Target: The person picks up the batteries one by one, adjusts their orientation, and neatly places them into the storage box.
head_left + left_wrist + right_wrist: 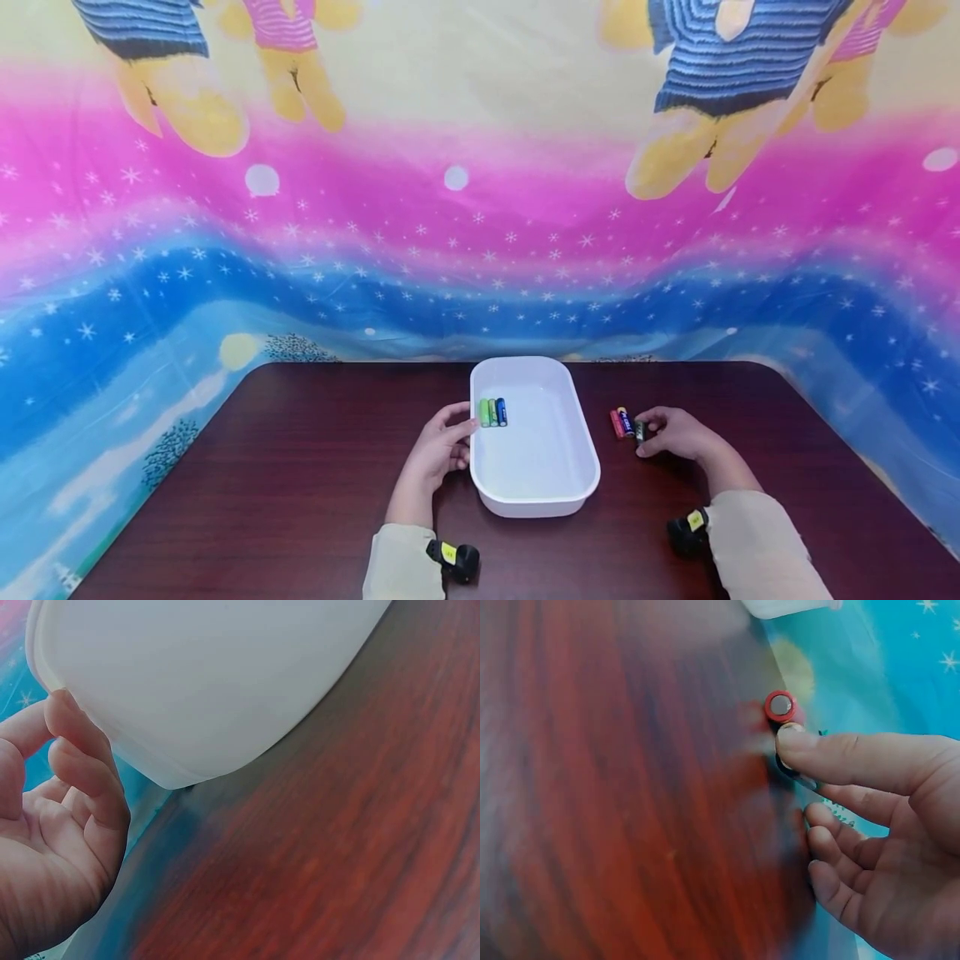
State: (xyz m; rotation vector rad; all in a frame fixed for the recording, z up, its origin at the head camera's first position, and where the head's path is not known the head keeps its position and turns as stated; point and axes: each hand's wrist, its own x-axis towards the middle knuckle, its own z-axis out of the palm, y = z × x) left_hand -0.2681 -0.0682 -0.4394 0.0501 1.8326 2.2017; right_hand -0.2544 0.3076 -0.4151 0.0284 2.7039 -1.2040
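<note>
A white plastic tray point(534, 475) stands on the table, with a light green battery point(484, 413), another green battery point(492, 412) and a dark blue battery point(502, 412) lying side by side at its left wall. My left hand point(441, 442) grips the tray's left rim between thumb and fingers. Right of the tray, my right hand point(675, 435) pinches a dark battery point(640, 432) between thumb and index finger. Beside it lie a red battery point(617, 423) and a blue battery point(626, 422). In the right wrist view the thumb partly hides the held battery.
The dark red-brown wooden table point(315, 483) has rounded far corners. A patterned cloth point(480, 208) hangs behind it and along both sides. Each wrist wears a black camera, the left camera point(459, 560) and the right camera point(686, 532).
</note>
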